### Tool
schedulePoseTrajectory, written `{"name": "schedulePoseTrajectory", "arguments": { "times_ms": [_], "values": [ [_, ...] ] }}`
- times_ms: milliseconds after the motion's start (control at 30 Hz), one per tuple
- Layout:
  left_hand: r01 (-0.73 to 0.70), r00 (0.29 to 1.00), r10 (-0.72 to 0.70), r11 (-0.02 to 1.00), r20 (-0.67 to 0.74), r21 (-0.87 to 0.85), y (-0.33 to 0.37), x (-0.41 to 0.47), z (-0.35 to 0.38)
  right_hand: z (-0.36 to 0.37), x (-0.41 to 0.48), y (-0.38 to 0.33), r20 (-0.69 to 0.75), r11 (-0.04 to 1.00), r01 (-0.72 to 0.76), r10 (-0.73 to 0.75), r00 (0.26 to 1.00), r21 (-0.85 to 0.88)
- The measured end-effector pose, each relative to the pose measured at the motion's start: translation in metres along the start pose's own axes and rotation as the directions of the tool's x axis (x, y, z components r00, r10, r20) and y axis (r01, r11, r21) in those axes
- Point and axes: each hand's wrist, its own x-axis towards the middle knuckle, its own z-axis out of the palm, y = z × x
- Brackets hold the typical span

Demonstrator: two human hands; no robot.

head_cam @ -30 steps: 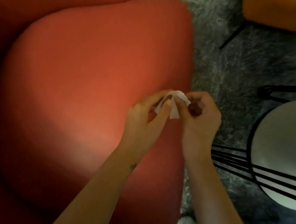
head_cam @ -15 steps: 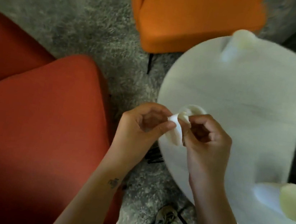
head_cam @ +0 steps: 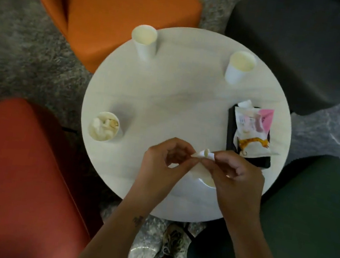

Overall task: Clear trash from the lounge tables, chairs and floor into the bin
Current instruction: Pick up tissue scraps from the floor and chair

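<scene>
Both hands hold a small white paper scrap (head_cam: 204,154) just above the near part of the round white table (head_cam: 179,99). My left hand (head_cam: 163,167) pinches its left end and my right hand (head_cam: 239,178) pinches its right end. Under the hands a white paper cup (head_cam: 207,178) shows only part of its rim. On the table stand two more paper cups, one at the far left (head_cam: 143,38) and one at the far right (head_cam: 240,65). A third cup stuffed with crumpled trash (head_cam: 103,129) stands at the left. A pink and white snack wrapper (head_cam: 253,131) lies on a black tray (head_cam: 231,126).
Four chairs ring the table: orange (head_cam: 115,13) at the far left, red (head_cam: 18,173) at the near left, dark grey (head_cam: 294,47) at the far right, dark green (head_cam: 315,213) at the near right. Grey carpet lies between them. My shoe (head_cam: 171,243) shows below the table edge.
The view has swung from the red chair seat over to the round table. Both hands have kept pinching the paper scrap and now hold it over the table.
</scene>
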Motion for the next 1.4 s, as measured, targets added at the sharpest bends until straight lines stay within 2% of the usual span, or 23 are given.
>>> {"name": "schedulePoseTrajectory", "arguments": {
  "times_ms": [100,200,300,400,467,567,667,733,800,900,1033,1167,1300,1400],
  "values": [
    [0.025,1.0,-0.025,0.999,0.002,0.035,-0.004,-0.004,0.003,-0.001,-0.002,0.005,0.022,0.999,0.037,-0.036,0.999,-0.038],
    [0.051,0.997,-0.041,0.987,-0.072,0.154,-0.009,-0.001,-0.015,0.006,-0.002,0.007,0.086,0.998,-0.006,0.012,0.996,-0.069],
    [0.092,0.965,-0.031,0.97,-0.261,0.227,-0.011,0.008,-0.054,0.013,-0.001,0.01,0.088,0.992,-0.095,0.103,0.991,-0.088],
    [0.12,0.881,0.058,0.933,-0.47,0.34,-0.009,0.017,-0.103,0.019,0.0,0.01,0.076,0.981,-0.047,0.063,0.995,-0.188],
    [0.198,0.835,0.105,0.858,-0.54,0.474,-0.015,0.02,-0.13,0.026,-0.001,0.012,0.052,0.962,-0.014,0.029,0.998,-0.271],
    [0.308,0.85,0.089,0.715,-0.519,0.627,-0.032,0.029,-0.151,0.034,-0.002,0.018,-0.016,0.894,-0.029,0.024,1.0,-0.447],
    [0.38,0.88,-0.03,0.645,-0.474,0.664,-0.053,0.035,-0.151,0.039,-0.003,0.033,0.002,0.812,-0.11,0.136,0.991,-0.573],
    [0.373,0.898,-0.054,0.623,-0.438,0.688,-0.062,0.036,-0.149,0.041,-0.006,0.04,0.004,0.774,-0.172,0.22,0.975,-0.61],
    [0.346,0.904,-0.042,0.658,-0.426,0.669,-0.066,0.037,-0.146,0.044,-0.009,0.046,-0.007,0.748,-0.202,0.255,0.967,-0.632],
    [0.289,0.897,-0.013,0.773,-0.441,0.565,-0.068,0.041,-0.144,0.049,-0.009,0.054,-0.029,0.754,-0.205,0.239,0.97,-0.625],
    [0.139,0.933,0.101,0.783,-0.344,0.606,-0.07,0.041,-0.143,0.064,-0.003,0.053,-0.026,0.836,-0.159,0.171,0.985,-0.525],
    [0.052,0.959,0.131,0.787,-0.25,0.615,-0.075,0.037,-0.141,0.094,0.008,0.044,0.104,0.902,-0.03,0.082,0.991,-0.43],
    [-0.002,0.968,0.154,0.796,-0.199,0.605,-0.082,0.039,-0.135,0.114,0.014,0.041,0.162,0.908,0.08,-0.014,0.987,-0.411],
    [-0.059,0.976,0.17,0.81,-0.137,0.583,-0.088,0.038,-0.132,0.115,0.007,0.047,0.133,0.911,0.053,0.002,0.991,-0.408]
  ]
}}
